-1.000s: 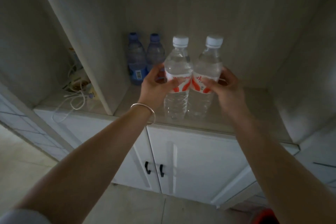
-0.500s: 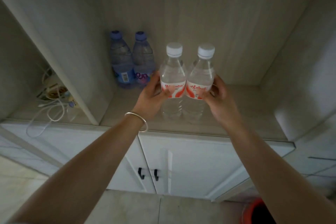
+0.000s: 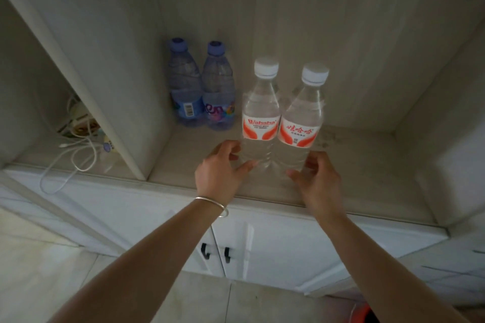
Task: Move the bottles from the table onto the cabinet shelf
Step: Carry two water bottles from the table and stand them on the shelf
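Note:
Two clear water bottles with white caps and red-and-white labels stand upright side by side on the cabinet shelf (image 3: pixel 362 165): the left one (image 3: pixel 259 110) and the right one (image 3: pixel 301 115). My left hand (image 3: pixel 223 168) is at the base of the left bottle, fingers spread and loosely curved. At the base of the right bottle, my right hand (image 3: pixel 315 176) is also spread. Neither hand closes around a bottle. Two blue-capped bottles (image 3: pixel 185 86) (image 3: pixel 219 89) stand at the back left of the same shelf.
A slanted divider panel (image 3: pixel 86 86) walls off a left compartment holding white cables (image 3: pixel 76 155) and small items. Below the shelf are white cabinet doors with black handles (image 3: pixel 204 250). A red object (image 3: pixel 364 312) sits on the floor at lower right.
Both hands gripped the clear bottles at label height before. Now the bottles stand on the shelf, and both hands have slid down to the bases and loosened.

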